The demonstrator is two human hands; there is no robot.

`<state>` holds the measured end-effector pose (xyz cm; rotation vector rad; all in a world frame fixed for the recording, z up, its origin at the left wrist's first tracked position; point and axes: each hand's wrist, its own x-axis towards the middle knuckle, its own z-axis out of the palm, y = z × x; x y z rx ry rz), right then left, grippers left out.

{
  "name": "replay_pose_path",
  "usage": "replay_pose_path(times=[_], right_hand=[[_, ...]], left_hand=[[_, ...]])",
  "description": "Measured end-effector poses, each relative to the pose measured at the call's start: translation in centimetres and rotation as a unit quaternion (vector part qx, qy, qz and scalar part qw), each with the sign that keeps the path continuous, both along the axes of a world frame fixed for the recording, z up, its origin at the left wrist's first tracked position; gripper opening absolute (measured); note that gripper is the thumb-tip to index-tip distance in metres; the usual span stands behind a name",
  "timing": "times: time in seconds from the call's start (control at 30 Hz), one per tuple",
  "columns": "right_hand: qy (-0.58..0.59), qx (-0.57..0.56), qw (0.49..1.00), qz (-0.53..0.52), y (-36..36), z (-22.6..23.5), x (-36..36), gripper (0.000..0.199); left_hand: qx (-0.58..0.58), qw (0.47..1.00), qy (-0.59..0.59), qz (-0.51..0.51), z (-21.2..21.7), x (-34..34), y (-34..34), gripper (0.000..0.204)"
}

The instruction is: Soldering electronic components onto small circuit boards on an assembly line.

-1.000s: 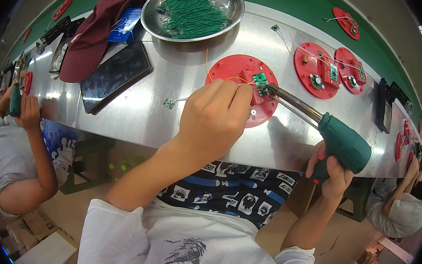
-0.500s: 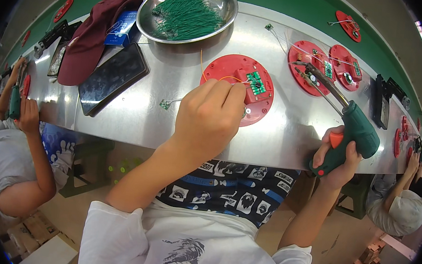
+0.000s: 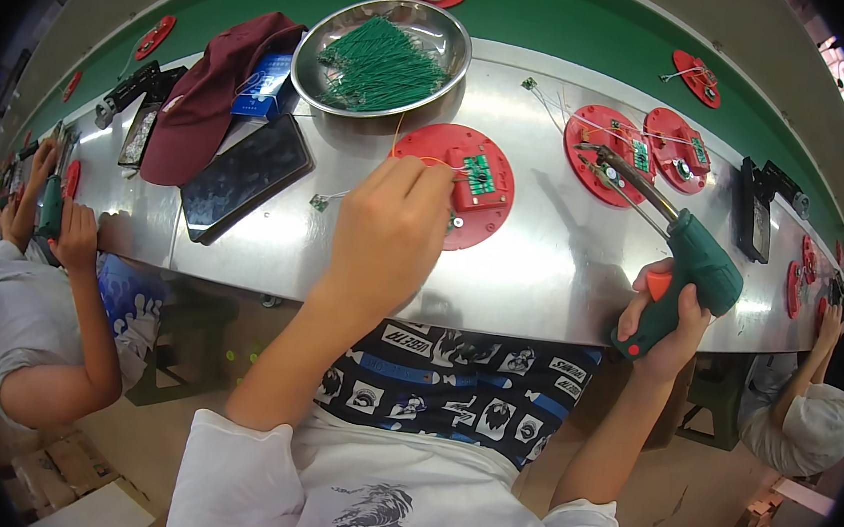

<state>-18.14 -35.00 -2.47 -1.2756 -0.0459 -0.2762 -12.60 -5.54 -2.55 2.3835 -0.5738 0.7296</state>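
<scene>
My left hand [image 3: 389, 236] pinches a thin yellow wire [image 3: 421, 156] at the edge of a red round jig [image 3: 492, 214] that carries a small green circuit board [image 3: 478, 175]. My right hand [image 3: 660, 324] grips the green handle of a soldering gun [image 3: 687, 272] with an orange trigger. Its metal tip points up and left over two more red jigs [image 3: 602, 154], well to the right of the board. All of this lies on a shiny metal workbench [image 3: 541, 274].
A steel bowl [image 3: 380, 59] of green wires stands behind the jig. A dark red cap [image 3: 211, 95], a blue box [image 3: 262, 89] and a black phone [image 3: 244, 178] lie to the left. Other people sit at both ends of the bench. A green belt runs behind, carrying red jigs.
My right hand has drawn the soldering gun away from the green board toward the right. My left hand stays at the jig with the wire.
</scene>
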Motion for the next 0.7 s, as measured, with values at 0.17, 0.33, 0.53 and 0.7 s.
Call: replay_pose_path(times=[0.17, 0.33, 0.53, 0.7], right_hand=[[0.005, 0.047, 0.999, 0.007, -0.9, -0.2, -0.2, 0.045], [-0.007, 0.028, 1.000, 0.012, -0.8, -0.5, -0.3, 0.047], [-0.051, -0.084, 0.995, 0.004, 1.3, -0.8, -0.8, 0.055], [-0.047, -0.061, 0.992, 0.099, 3.6, -0.4, -1.2, 0.044]], left_hand=[[-0.021, 0.997, -0.004, 0.075, 0.6, -0.4, 2.1, 0.008], [-0.080, 0.990, -0.053, 0.101, 1.4, -1.0, 3.6, 0.009], [-0.076, 0.995, -0.058, 0.022, 1.2, -1.2, 2.1, 0.015], [-0.032, 0.999, -0.038, 0.012, -0.7, -0.1, 1.4, 0.014]])
